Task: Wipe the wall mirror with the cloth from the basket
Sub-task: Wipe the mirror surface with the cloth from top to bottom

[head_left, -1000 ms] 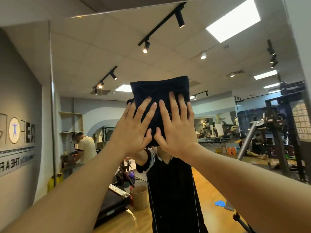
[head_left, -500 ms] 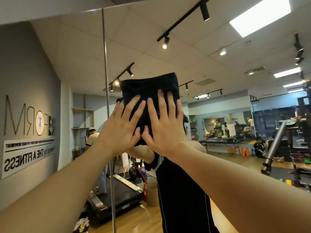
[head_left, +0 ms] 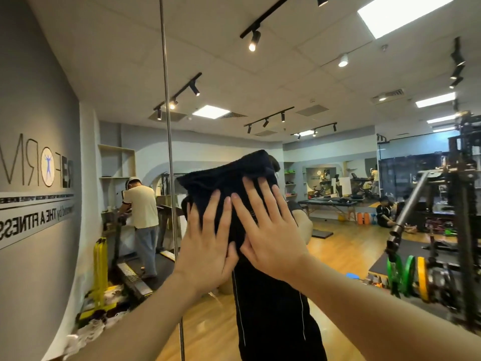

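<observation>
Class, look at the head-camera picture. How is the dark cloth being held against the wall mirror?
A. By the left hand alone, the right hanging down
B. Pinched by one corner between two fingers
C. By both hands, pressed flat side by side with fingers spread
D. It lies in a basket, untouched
C: the left hand and right hand both lie open-palmed on the dark cloth, pressing it against the wall mirror.

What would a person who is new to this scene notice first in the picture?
First, the two hands in the centre: the left hand and the right hand lie flat, fingers spread, pressing a dark cloth against the wall mirror. Next, a vertical seam in the mirror left of the hands, and the reflected gym with bright ceiling lights at the top right.
</observation>
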### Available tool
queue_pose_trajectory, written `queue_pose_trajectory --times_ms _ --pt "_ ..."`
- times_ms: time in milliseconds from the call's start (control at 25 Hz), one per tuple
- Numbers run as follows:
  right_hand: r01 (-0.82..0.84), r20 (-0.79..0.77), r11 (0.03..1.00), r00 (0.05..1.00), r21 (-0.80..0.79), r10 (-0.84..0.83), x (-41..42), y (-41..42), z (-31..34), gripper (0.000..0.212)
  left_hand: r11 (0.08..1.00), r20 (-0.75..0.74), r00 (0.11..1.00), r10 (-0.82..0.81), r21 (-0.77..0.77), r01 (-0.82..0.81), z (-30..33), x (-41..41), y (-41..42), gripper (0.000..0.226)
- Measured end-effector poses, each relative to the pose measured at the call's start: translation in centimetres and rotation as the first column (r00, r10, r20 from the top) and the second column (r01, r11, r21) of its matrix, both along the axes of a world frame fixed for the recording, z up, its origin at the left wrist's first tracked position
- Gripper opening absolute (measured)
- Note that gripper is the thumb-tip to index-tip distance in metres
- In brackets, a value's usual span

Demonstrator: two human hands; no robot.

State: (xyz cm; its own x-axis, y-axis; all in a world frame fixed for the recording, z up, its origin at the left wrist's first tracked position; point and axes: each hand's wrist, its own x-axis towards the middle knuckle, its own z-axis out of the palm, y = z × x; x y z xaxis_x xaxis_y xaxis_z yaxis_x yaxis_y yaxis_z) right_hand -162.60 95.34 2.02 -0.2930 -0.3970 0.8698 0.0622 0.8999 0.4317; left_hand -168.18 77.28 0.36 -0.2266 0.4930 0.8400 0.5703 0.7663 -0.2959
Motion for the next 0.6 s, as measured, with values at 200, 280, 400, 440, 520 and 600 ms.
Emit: queue_pose_trajectory --times_ms 200,280,400,440,520,600 --pt "0.111 -0.032 0.991 0.993 -0.07 -0.113 4.4 10.2 0.9 0.07 0.996 0.01 0.996 -0.083 -0.011 0.083 1.8 4.9 11.6 0.083" --pt "0.118 -0.08 0.981 0.988 -0.151 -0.131 4.6 11.7 4.5 0.071 0.996 -0.031 0.996 -0.086 -0.031 0.085 6.5 5.4 14.0 0.081" --pt "0.09 -0.136 0.963 0.982 -0.253 -0.127 3.5 10.1 11.3 0.075 0.998 -0.148 0.989 -0.025 -0.063 0.015 14.0 4.3 12.7 0.081" --pt "0.09 -0.142 0.958 0.981 -0.274 -0.132 2.9 8.8 13.4 0.078 0.998 -0.168 0.986 -0.014 -0.069 0.002 16.3 3.8 11.3 0.081" --pt "0.089 -0.138 0.952 0.981 -0.293 -0.134 1.7 5.4 17.0 0.082 0.998 -0.181 0.983 0.012 -0.063 -0.024 20.1 2.6 7.7 0.081" --pt "0.085 -0.129 0.957 0.984 -0.279 -0.125 0.7 1.4 19.4 0.084 0.998 -0.18 0.982 0.049 -0.036 -0.056 22.3 1.4 3.7 0.081"
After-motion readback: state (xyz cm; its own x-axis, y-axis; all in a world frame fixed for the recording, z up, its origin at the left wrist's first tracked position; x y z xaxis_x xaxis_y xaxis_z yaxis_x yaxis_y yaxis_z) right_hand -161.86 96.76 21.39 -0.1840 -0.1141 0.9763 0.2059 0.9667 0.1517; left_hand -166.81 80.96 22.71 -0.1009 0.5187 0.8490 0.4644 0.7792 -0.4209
